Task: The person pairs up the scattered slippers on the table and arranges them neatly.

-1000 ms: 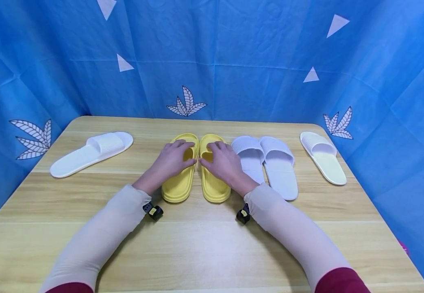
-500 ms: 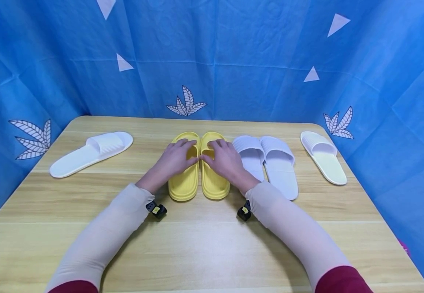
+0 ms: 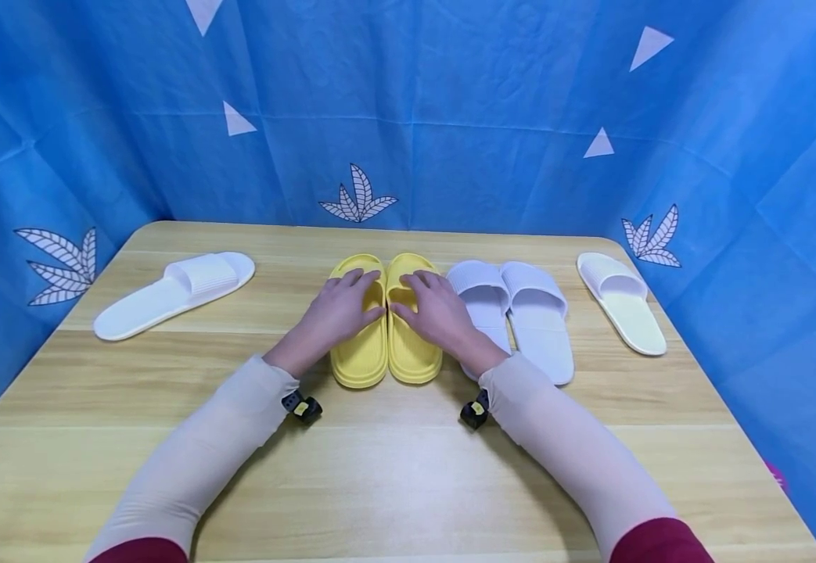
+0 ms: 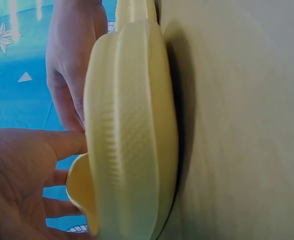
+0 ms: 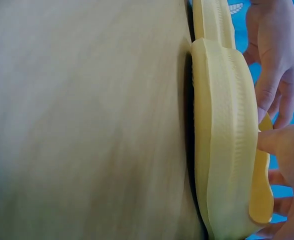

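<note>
A pair of yellow slippers stands side by side at the middle of the table, toes away from me. My left hand (image 3: 342, 311) holds the left yellow slipper (image 3: 361, 361), its fingers across the strap and its thumb at the inner edge. On the right yellow slipper (image 3: 413, 358), my right hand (image 3: 439, 313) lies in much the same way, fingers bent over the strap. The thumbs come close together above the seam between the two. In the left wrist view the heel of the left slipper (image 4: 129, 135) faces the camera; the right wrist view has the other heel (image 5: 224, 140).
Just right of the yellow pair lies a lavender-white pair of slippers (image 3: 540, 344), partly behind my right forearm. A single white slipper (image 3: 147, 309) lies slanted at the left; a cream one (image 3: 631, 317) lies near the right edge. A blue curtain (image 3: 408, 117) surrounds the wooden table (image 3: 393, 485).
The left yellow slipper has slid right with my left hand, closing the gap to the right one. The right slipper has shifted only slightly. The white slippers stay put.
</note>
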`<state>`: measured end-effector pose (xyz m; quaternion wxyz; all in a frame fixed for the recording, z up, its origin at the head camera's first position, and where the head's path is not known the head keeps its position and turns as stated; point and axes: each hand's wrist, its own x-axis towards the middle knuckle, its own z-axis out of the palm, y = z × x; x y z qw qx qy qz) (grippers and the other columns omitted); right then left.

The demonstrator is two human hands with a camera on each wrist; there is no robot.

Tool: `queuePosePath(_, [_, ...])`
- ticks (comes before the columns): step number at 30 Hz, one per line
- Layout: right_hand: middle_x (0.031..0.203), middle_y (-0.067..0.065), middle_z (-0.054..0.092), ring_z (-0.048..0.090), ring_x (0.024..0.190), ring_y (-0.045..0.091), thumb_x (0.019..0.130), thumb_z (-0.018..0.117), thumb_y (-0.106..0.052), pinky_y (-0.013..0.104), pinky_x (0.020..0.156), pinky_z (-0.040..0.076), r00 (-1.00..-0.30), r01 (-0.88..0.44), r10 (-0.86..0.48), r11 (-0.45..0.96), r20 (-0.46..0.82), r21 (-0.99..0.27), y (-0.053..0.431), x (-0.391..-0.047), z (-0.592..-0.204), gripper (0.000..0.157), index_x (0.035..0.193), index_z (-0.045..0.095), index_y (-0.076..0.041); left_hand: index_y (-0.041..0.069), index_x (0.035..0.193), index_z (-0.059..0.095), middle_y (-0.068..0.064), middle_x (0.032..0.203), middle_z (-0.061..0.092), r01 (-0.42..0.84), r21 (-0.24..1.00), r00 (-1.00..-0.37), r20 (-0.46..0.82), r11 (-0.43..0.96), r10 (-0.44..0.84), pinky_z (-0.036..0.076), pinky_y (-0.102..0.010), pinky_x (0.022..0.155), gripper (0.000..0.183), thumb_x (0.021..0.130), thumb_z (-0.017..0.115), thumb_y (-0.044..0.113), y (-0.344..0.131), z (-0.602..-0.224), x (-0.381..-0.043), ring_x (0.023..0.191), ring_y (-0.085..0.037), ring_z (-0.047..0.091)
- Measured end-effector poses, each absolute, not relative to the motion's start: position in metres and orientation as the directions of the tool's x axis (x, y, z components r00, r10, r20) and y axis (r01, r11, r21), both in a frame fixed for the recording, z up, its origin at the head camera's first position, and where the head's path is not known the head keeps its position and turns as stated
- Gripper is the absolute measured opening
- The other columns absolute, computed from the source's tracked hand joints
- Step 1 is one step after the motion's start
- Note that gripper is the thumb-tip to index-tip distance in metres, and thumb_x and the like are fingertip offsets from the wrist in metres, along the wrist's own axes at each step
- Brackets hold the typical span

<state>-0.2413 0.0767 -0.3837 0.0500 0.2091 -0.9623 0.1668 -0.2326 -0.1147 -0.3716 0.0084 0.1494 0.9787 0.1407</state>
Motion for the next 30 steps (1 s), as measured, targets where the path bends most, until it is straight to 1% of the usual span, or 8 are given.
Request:
queuePosePath(6, [0.145,0.016,0.045,0.041,0.134,0.033,0.097,0.059,-0.045,0.046,0.108,0.037,-0.898,-0.44,-0.407,0.847,0.169,-0.298,0.08,-0.239,-0.386,0.057,0.142,0.05,-0.012,0.016,0.151,0.036,-0.02,0.152,0.034,0.287,0.288,-0.957,0.036,0.913,0.289,0.041,-0.064,0.099,0.068,0.095,0.062,0.042,-0.115,-0.372,-0.23,0.131,-0.049,0.038])
queuePosePath(12, [0.141,0.015,0.049,0.046,0.129,0.034,0.096,0.06,-0.041,0.048,0.102,0.044,-0.901,-0.428,-0.377,0.855,0.215,-0.293,0.081,-0.235,-0.386,0.05,0.137,0.055,-0.013,0.019,0.152,0.035,-0.019,0.153,0.033,0.282,0.293,-0.958,0.035,0.914,0.284,0.045,-0.066,0.092,0.067,0.095,0.062,0.044,-0.115,-0.373,-0.23,0.131,-0.049,0.037])
queuePosePath(15, [0.139,0.014,0.051,0.049,0.126,0.035,0.097,0.06,-0.041,0.048,0.1,0.046,-0.901,-0.424,-0.369,0.858,0.226,-0.29,0.081,-0.233,-0.384,0.047,0.134,0.057,-0.013,0.018,0.152,0.035,-0.019,0.153,0.033,0.28,0.293,-0.959,0.039,0.914,0.281,0.044,-0.065,0.093,0.067,0.095,0.062,0.043,-0.114,-0.373,-0.229,0.132,-0.049,0.037])
queuePosePath(20, [0.137,0.013,0.053,0.05,0.125,0.033,0.097,0.061,-0.038,0.046,0.101,0.044,-0.894,-0.444,-0.394,0.843,0.212,-0.303,0.084,-0.234,-0.379,0.044,0.133,0.058,-0.012,0.017,0.151,0.036,-0.02,0.152,0.034,0.28,0.288,-0.959,0.045,0.916,0.28,0.042,-0.064,0.096,0.067,0.095,0.062,0.042,-0.113,-0.374,-0.229,0.131,-0.049,0.038])
queuePosePath(24, [0.135,0.012,0.055,0.052,0.123,0.032,0.097,0.061,-0.034,0.044,0.104,0.042,-0.883,-0.467,-0.418,0.825,0.212,-0.318,0.087,-0.237,-0.378,0.041,0.131,0.06,-0.011,0.016,0.15,0.038,-0.02,0.152,0.034,0.277,0.281,-0.96,0.049,0.919,0.275,0.043,-0.063,0.096,0.066,0.095,0.062,0.042,-0.112,-0.374,-0.23,0.13,-0.05,0.038])
queuePosePath(30, [0.135,0.012,0.055,0.051,0.124,0.032,0.096,0.062,-0.033,0.045,0.104,0.041,-0.878,-0.478,-0.432,0.816,0.206,-0.324,0.09,-0.237,-0.377,0.041,0.131,0.059,-0.011,0.017,0.151,0.037,-0.02,0.151,0.035,0.274,0.275,-0.961,0.044,0.922,0.272,0.044,-0.063,0.095,0.066,0.095,0.062,0.043,-0.111,-0.374,-0.23,0.13,-0.049,0.039])
